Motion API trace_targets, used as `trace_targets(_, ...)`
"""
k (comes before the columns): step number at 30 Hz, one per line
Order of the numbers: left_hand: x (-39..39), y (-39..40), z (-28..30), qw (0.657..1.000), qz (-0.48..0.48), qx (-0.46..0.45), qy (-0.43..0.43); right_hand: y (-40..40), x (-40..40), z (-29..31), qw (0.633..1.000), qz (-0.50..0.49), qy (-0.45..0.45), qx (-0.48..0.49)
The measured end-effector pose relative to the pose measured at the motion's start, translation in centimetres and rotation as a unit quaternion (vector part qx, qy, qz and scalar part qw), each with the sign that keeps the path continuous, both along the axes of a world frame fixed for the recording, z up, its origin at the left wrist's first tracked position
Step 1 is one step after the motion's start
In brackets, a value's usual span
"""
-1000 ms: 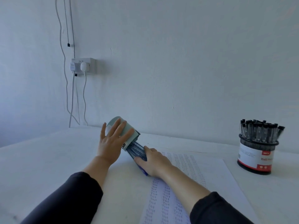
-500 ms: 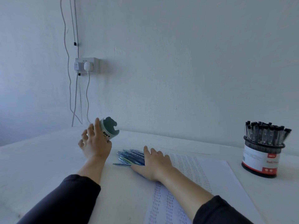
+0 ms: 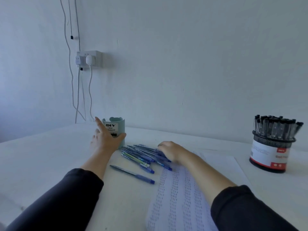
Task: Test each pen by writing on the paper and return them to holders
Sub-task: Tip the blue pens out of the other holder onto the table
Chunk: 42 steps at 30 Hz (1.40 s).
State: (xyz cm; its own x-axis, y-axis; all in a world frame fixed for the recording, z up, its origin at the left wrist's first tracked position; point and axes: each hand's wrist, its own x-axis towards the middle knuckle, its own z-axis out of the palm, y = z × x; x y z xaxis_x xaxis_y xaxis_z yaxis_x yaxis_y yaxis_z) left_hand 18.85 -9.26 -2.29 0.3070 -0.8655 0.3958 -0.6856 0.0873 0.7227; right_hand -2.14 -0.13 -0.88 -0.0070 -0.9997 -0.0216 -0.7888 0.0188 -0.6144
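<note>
Pens (image 3: 145,154) lie heaped beneath my flat, spread right hand (image 3: 171,150); my left hand (image 3: 106,139) cups the upright teal desk organizer (image 3: 115,130). Careless sweeping could roll strays off the bench (image 3: 41,155).

Pens (image 3: 141,155) between holder (image 3: 115,130) and paper (image 3: 183,197)

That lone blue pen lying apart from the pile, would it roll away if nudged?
Probably a little: the lone blue pen looks slim and round, lying flat on the smooth table. It seems light, so a slight push should shift it. Any clip that might stop it is too blurred to see.
</note>
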Motion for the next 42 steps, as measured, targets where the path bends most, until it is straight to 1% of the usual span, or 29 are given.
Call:
trace_targets(2, -0.8, 1.3, 1.2, 0.994, 0.052, 0.024, -0.095, 0.3, -0.4, 0.2, 1.000, 0.004, 0.001, 0.024)
trace_targets(4, -2.4, 3.0, 2.1, 0.985, 0.042, 0.002, -0.169, 0.7, -0.7, 0.3, 1.000, 0.017, 0.006, 0.021)
trace_targets(6, -4.6, 4.5, 2.0, 0.971, -0.015, 0.002, -0.239, 0.9, -0.8, 0.2, 0.999, 0.029, 0.023, 0.002)
trace_targets(7, -5.9, 5.2, 1.4, 0.962, -0.060, 0.028, -0.264, 1.1, -0.8, 0.1, 0.999, 0.026, 0.026, -0.006)
trace_targets(8, -7.0, 5.6, 0.7, 0.951, -0.112, 0.075, -0.278, 1.1, -0.7, 0.2, 0.999, 0.023, 0.018, -0.017)
trace_targets(10, -8.7, 5.5, -1.0, 0.921, -0.206, 0.180, -0.278, 1.6, -0.8, 0.5, 0.999, 0.012, -0.007, -0.037)
trace_targets(11, -9.2, 5.3, -1.5, 0.910, -0.231, 0.204, -0.277, 2.0, -1.1, 0.8, 0.999, 0.007, -0.008, -0.042)
trace_targets(12, -9.2, 4.9, -1.9, 0.902, -0.241, 0.217, -0.284, 2.4, -1.5, 1.1, 0.999, 0.005, -0.003, -0.040)
trace_targets(14, -8.7, 4.5, -2.2, 0.889, -0.252, 0.210, -0.320, 3.6, -2.8, 1.8, 1.000, 0.002, 0.025, -0.016)
trace_targets(17, -7.8, 4.2, -1.7, 0.849, -0.274, 0.181, -0.414, 6.0, -5.6, 2.4, 0.996, -0.008, 0.083, 0.043)
trace_targets(19, -7.4, 4.1, -1.4, 0.856, -0.273, 0.185, -0.397, 7.5, -7.4, 2.1, 0.993, -0.020, 0.096, 0.072)
trace_targets(20, -7.2, 3.8, -1.1, 0.869, -0.268, 0.195, -0.368, 8.0, -8.2, 1.6, 0.992, -0.028, 0.093, 0.076)
trace_targets(22, -6.9, 4.0, -0.6, 0.882, -0.242, 0.215, -0.342, 8.8, -9.6, 0.4, 0.993, -0.055, 0.070, 0.072)
trace_targets(24, -6.2, 3.5, -0.5, 0.896, -0.219, 0.225, -0.313, 9.2, -10.1, -0.5, 0.991, -0.088, 0.074, 0.063)
trace_targets(27, -6.1, 2.4, -0.4, 0.897, -0.189, 0.221, -0.332, 9.2, -10.2, -1.1, 0.980, -0.118, 0.152, 0.054)
trace_targets(28, -6.5, 2.2, -0.3, 0.906, -0.189, 0.209, -0.316, 9.3, -10.0, -1.1, 0.977, -0.121, 0.173, 0.044)
trace_targets(30, -7.8, 2.7, 0.0, 0.914, -0.182, 0.185, -0.311, 9.3, -9.7, -1.2, 0.973, -0.123, 0.195, 0.018)
trace_targets(31, -8.6, 3.5, 0.4, 0.915, -0.189, 0.173, -0.312, 9.3, -9.7, -1.4, 0.972, -0.127, 0.198, 0.011)
trace_targets(32, -9.5, 3.8, 0.6, 0.921, -0.216, 0.163, -0.280, 9.2, -9.6, -1.5, 0.970, -0.130, 0.203, 0.003)
trace_targets(33, -10.3, 3.8, 0.7, 0.914, -0.253, 0.176, -0.265, 9.3, -9.5, -1.6, 0.969, -0.132, 0.209, 0.000)
trace_targets(35, -11.7, 4.2, 0.8, 0.910, -0.267, 0.228, -0.220, 9.4, -9.6, -1.8, 0.967, -0.137, 0.213, -0.006)
trace_targets(36, -11.9, 4.1, 0.7, 0.913, -0.264, 0.220, -0.218, 9.4, -9.7, -1.8, 0.968, -0.137, 0.212, -0.010)
trace_targets(37, -12.2, 4.4, 0.6, 0.904, -0.255, 0.225, -0.258, 9.4, -9.8, -1.8, 0.968, -0.137, 0.210, -0.011)
trace_targets(38, -12.4, 4.6, 0.4, 0.884, -0.256, 0.240, -0.310, 9.4, -9.9, -1.9, 0.968, -0.137, 0.210, -0.014)
trace_targets(40, -12.5, 4.6, -0.2, 0.857, -0.271, 0.213, -0.384, 9.4, -9.9, -1.9, 0.967, -0.139, 0.212, -0.016)
trace_targets(41, -12.4, 4.5, -0.5, 0.851, -0.273, 0.188, -0.408, 9.4, -9.9, -1.9, 0.966, -0.142, 0.216, -0.015)
trace_targets(42, -12.1, 4.4, -0.7, 0.852, -0.275, 0.170, -0.412, 9.3, -9.9, -1.9, 0.964, -0.145, 0.221, -0.016)
